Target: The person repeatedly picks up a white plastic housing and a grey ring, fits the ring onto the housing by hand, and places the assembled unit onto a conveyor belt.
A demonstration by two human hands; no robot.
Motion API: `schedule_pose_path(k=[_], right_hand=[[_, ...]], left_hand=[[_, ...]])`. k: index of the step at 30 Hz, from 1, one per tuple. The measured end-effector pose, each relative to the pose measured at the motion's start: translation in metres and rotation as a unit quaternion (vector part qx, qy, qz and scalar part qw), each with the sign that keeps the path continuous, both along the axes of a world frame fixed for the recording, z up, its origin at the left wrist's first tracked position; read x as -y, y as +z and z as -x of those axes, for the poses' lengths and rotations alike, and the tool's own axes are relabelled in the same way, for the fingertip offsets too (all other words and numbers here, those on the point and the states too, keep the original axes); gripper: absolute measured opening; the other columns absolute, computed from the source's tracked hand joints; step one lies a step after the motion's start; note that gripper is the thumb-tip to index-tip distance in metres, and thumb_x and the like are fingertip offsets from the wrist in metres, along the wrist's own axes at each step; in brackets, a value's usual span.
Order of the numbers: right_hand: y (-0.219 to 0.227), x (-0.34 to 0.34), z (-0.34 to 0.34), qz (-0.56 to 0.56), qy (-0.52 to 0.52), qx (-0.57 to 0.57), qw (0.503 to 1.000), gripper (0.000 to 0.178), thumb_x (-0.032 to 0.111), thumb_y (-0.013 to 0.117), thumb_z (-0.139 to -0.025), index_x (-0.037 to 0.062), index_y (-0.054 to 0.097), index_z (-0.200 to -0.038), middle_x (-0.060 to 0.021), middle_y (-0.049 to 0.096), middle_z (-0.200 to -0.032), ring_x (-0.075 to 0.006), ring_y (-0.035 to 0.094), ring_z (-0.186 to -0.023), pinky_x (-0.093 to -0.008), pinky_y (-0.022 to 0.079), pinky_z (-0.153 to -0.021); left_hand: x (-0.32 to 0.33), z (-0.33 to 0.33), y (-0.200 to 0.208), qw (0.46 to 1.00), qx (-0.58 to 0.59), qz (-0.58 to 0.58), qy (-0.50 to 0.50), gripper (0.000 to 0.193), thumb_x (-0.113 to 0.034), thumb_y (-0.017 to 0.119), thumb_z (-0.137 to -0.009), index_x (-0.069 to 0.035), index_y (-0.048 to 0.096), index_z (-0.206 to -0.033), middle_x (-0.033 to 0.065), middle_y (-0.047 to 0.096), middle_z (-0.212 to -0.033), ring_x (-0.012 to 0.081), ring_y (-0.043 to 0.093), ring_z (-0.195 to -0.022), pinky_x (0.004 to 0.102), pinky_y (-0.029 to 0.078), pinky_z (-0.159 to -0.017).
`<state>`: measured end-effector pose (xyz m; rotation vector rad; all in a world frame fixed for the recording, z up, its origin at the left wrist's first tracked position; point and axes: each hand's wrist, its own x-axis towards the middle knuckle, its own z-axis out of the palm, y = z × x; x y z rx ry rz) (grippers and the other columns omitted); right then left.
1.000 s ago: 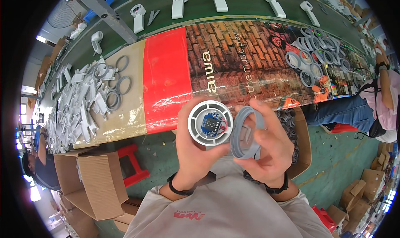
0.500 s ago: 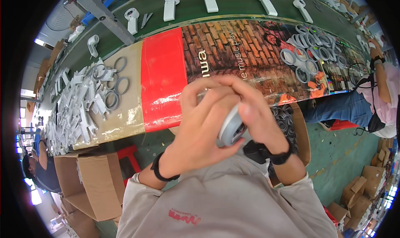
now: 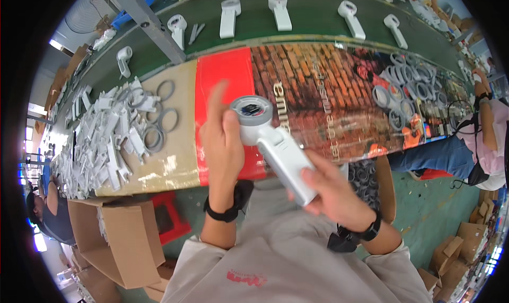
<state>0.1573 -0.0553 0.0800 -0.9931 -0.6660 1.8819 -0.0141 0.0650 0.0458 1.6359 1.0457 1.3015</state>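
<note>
The right hand (image 3: pixel 339 191) clamped a white device (image 3: pixel 283 157), left hand (image 3: pixel 222 141) beside it, fingers apart, mid-handling, the next move seemingly demanding steadiness.

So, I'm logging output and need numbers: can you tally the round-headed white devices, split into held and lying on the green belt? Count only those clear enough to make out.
White device held in the right hand: 1
White devices on the belt lying on the green belt: 6
Total: 7
Anything at the belt's far right is too small to tell.
</note>
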Motion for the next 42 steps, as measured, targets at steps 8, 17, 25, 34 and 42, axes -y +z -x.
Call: schedule_pose_path(k=[8,17,25,34,42], right_hand=[[-0.054,-0.218,-0.145,-0.113,-0.169,0.45,0.87,0.027,0.022,0.05,-0.095,0.0005,0.058,-0.11,0.0014,0.053,-0.068,-0.0051,0.045,-0.049,-0.0198,0.035,-0.044],[-0.024,-0.325,-0.07,-0.384,-0.096,0.764,0.509,0.051,0.016,0.063,-0.078,0.003,0.046,-0.124,-0.0232,0.045,-0.129,-0.0418,0.055,-0.104,-0.0465,0.048,-0.086],[-0.069,-0.456,0.128,-0.505,0.027,0.663,0.552,0.044,0.013,0.055,-0.082,0.0149,0.051,-0.126,-0.0172,0.056,-0.111,-0.0379,0.059,-0.095,-0.0454,0.05,-0.08],[-0.1,-0.49,0.177,-0.467,0.141,0.382,0.785,0.048,0.043,0.065,-0.08,0.0121,0.059,-0.116,-0.016,0.063,-0.109,-0.0336,0.059,-0.104,-0.0388,0.045,-0.09],[-0.013,-0.409,0.057,-0.355,-0.078,0.401,0.841,0.039,0.018,0.057,-0.076,0.0119,0.061,-0.115,-0.0131,0.061,-0.072,-0.0201,0.062,-0.063,-0.0321,0.048,-0.056]], left_hand=[[0.019,0.073,-0.017,0.973,-0.209,-0.009,0.095,0.064,-0.006,0.069,-0.074,0.002,0.042,-0.131,0.019,0.053,-0.113,0.0314,0.056,-0.09,0.0373,0.046,-0.078],[0.04,0.091,-0.06,0.917,-0.297,-0.194,0.184,0.03,0.001,0.062,-0.064,0.002,0.059,-0.094,0.0178,0.058,-0.092,0.0359,0.057,-0.082,0.0414,0.048,-0.072],[0.035,0.094,-0.065,0.902,-0.315,-0.186,0.228,0.025,-0.007,0.064,-0.061,-0.004,0.063,-0.087,0.0112,0.061,-0.088,0.0301,0.06,-0.08,0.0378,0.048,-0.068],[0.046,0.09,-0.068,0.888,-0.305,-0.193,0.286,0.021,-0.003,0.061,-0.058,-0.005,0.062,-0.078,0.0091,0.062,-0.08,0.0291,0.06,-0.074,0.0374,0.049,-0.064],[0.037,0.088,-0.064,0.958,-0.196,-0.074,0.198,0.024,-0.002,0.06,-0.07,-0.002,0.061,-0.094,0.0099,0.059,-0.099,0.0249,0.057,-0.087,0.0325,0.047,-0.076]])
